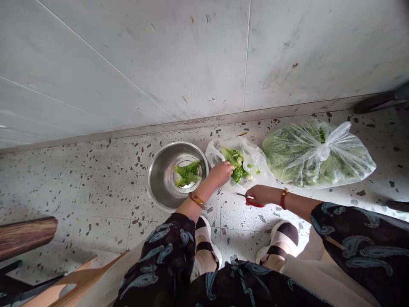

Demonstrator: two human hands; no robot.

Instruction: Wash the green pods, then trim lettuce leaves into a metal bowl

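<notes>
My left hand (223, 172) is closed at the edge of some green lettuce (237, 160), with its fingers curled on the leaves. This lettuce lies over an open white plastic bag (260, 160) on the floor. Just right of it, my right hand (259, 195) grips a pair of scissors (255, 204) by the red handles. The blades point left, apart from the leaves. To the left stands a round steel basin (156, 179) with a few torn lettuce leaves (187, 173) at its bottom. My left forearm passes over the basin's right rim.
A large knotted clear bag (294, 157) full of leafy greens rests on the speckled floor (105, 183) at the right. Behind everything rises a grey-white wall (159, 55). A wooden stool or chair part (27, 234) juts in at the left. My feet are below the hands.
</notes>
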